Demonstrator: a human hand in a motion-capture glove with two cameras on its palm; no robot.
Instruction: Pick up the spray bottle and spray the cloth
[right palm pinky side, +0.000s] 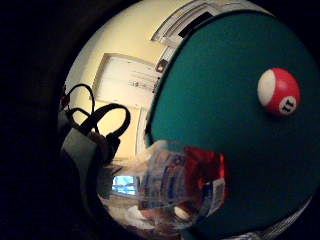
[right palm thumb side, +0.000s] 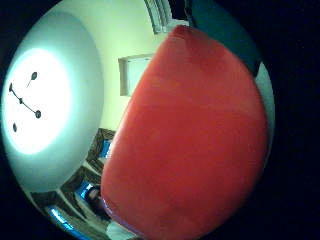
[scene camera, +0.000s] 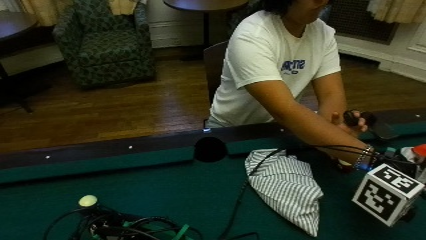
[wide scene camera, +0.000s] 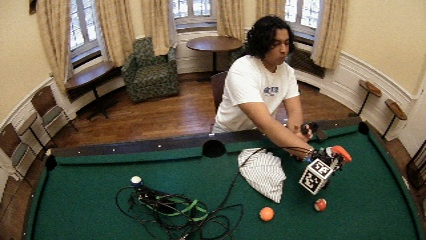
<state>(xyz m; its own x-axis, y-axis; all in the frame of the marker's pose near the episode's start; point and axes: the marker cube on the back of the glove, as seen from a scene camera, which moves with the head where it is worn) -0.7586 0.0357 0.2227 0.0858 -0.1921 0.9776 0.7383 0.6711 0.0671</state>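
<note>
Cloth (scene camera: 287, 186) lay crumpled on the green worktop (scene camera: 133, 185) in the outside view, a striped heap just right of the side pocket (scene camera: 210, 149), its long axis running from the far rail toward the near edge. The right hand (scene camera: 393, 162) sat at the scene's right edge, mostly hidden by what it wore, so its fingers could not be read there. Just beyond it showed the red top of the spray bottle (scene camera: 419, 150). The person's bare hand (scene camera: 351, 120) rested at the far rail around a small dark object.

In the wide outside view the same hand (wide scene camera: 326, 159) was over the worktop with the bottle's red head (wide scene camera: 341, 152) at its right side, and the cloth (wide scene camera: 264, 173) lay just to its left — that leftward offset is what the coming spray turns on, I judge. An orange ball (wide scene camera: 266, 213) and a red striped ball (wide scene camera: 320, 204) lay nearer the front, and a tangle of cables (wide scene camera: 176, 212) sat near the left.

The little finger side palm view showed the bottle's clear, labelled body (right palm pinky side: 175, 185) close against the palm, with the striped ball (right palm pinky side: 278, 91) on the felt beyond. The thumb side palm view was filled by the red head (right palm thumb side: 190, 140). The bottle looked lifted and gripped, though the fingers themselves were never shown, so I cannot tell for certain.
</note>
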